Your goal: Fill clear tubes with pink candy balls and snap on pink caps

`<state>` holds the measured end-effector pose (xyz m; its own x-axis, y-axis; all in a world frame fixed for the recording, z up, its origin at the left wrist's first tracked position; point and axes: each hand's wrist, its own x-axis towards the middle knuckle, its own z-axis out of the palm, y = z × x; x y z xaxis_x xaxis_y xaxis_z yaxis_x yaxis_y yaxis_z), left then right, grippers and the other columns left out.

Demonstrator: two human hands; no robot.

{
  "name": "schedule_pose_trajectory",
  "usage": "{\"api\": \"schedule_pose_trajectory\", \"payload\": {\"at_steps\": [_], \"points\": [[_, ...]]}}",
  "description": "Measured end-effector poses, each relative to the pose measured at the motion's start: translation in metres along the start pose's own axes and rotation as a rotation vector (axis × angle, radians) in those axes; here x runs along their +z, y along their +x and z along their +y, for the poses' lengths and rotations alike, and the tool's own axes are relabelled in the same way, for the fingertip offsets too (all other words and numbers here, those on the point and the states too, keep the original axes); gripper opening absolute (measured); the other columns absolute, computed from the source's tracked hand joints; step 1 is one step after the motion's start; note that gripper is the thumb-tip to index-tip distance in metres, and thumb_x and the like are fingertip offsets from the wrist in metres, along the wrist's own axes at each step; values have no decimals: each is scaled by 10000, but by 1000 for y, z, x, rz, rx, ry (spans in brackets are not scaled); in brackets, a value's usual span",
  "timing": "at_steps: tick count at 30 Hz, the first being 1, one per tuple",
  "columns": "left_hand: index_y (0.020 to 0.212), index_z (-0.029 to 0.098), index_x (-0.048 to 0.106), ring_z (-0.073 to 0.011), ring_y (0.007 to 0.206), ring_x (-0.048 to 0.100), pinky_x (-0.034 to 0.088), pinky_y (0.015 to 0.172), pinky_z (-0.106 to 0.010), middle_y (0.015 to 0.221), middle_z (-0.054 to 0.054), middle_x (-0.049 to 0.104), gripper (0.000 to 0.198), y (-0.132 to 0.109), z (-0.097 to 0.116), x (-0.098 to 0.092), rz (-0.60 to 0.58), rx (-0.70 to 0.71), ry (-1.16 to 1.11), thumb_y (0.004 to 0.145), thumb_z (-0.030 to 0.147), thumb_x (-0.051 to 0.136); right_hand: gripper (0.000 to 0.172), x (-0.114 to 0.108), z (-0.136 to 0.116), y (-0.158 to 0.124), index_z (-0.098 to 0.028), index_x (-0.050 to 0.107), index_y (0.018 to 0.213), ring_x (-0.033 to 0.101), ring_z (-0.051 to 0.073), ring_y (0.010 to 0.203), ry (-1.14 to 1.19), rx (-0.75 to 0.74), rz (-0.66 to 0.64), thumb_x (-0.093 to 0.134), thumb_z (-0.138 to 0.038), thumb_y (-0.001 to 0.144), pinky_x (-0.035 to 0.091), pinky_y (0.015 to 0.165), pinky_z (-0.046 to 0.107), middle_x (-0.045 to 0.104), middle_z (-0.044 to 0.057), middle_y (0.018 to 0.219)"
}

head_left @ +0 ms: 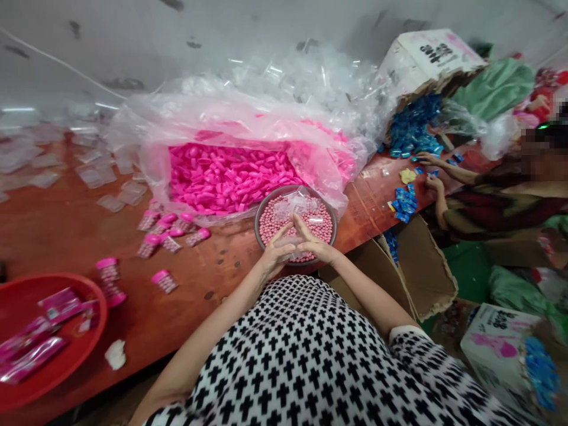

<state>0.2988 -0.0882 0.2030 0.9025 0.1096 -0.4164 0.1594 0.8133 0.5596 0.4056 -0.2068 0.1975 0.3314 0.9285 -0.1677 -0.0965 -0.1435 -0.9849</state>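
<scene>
Both hands meet over the near side of a grey bowl [257, 222] heaped with small pink beads [270, 222]. Between my left hand [274, 254] and my right hand [317, 245] is a small clear plastic container [289, 242], its outline partly hidden by the fingers. The fingers of both hands close on it from either side, with the fingertips pointing towards each other. More clear plastic containers [302, 204] lie on top of the beads, just beyond my fingertips.
Behind the bowl, a plastic bag [153, 160] spills bright pink caps [231, 177]. Filled pink-capped containers [165, 281] lie left, near a red basin [95, 319] holding pink packets. At right, a co-worker's hands [437, 180] handle blue packets [404, 204]; an open cardboard box [421, 272] stands below.
</scene>
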Motion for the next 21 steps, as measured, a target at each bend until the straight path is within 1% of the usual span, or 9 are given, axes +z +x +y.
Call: {"api": "schedule_pose_trajectory", "payload": {"at_steps": [2,5,7,9,10,13,15,18,21], "points": [[1293,187,484,-195,775,675,524,748,-316,905,-62,716,832,-1,-2,-1,-13,-7,-8,526,211,807,873,0,-2,-1,-302,64,1490,-21,154,1445,-31,-20,9,589,-420,802,-19,1172,357,-14,-42,1568],[1245,183,531,-208,828,666,507,804,-339,919,-53,711,780,2,-8,-8,19,71,35,518,213,813,971,0,-2,-3,-314,52,1488,45,191,1447,61,69,33,666,-441,747,73,1173,404,26,-11,1571],[1221,187,557,-231,918,649,476,881,-362,959,-53,703,766,6,-11,-14,12,148,96,508,260,826,1021,0,-1,-5,-279,114,1489,151,239,1432,133,145,21,718,-474,689,152,1160,435,143,40,1559],[1224,194,568,-268,1056,601,425,969,-392,1055,-68,680,747,9,-14,-19,-25,221,140,541,375,809,1004,0,-1,-8,-240,211,1476,240,269,1404,151,176,-1,738,-496,661,194,1149,446,270,69,1520],[1226,197,574,-285,1134,557,390,1012,-407,1122,-79,657,726,10,-14,-21,-40,258,162,576,450,776,976,1,-1,-10,-232,249,1467,263,270,1394,142,183,-20,737,-498,664,201,1149,442,308,70,1503],[1181,201,622,-299,1323,374,269,1113,-421,1298,-84,560,663,15,-14,-25,-60,348,269,694,650,589,905,6,-2,-14,-247,273,1458,293,248,1382,112,220,-84,712,-489,704,199,1154,425,320,50,1499],[1139,201,652,-284,1369,300,225,1138,-418,1329,-80,536,702,20,-14,-26,-66,356,356,756,737,410,878,11,-2,-17,-251,260,1462,316,232,1371,101,239,-91,688,-485,732,195,1157,416,326,48,1497],[1128,221,657,-259,1368,310,201,1151,-416,1296,-74,562,780,28,-19,-27,-34,370,486,800,763,201,897,17,0,-18,-244,244,1464,347,226,1352,80,228,-35,696,-475,725,217,1151,403,351,58,1480],[1159,241,633,-238,1327,381,236,1141,-401,1247,-73,596,765,37,-25,-25,76,369,576,838,720,129,910,17,3,-16,-245,264,1445,381,234,1325,27,213,-18,730,-447,690,297,1113,391,350,68,1471]]}}
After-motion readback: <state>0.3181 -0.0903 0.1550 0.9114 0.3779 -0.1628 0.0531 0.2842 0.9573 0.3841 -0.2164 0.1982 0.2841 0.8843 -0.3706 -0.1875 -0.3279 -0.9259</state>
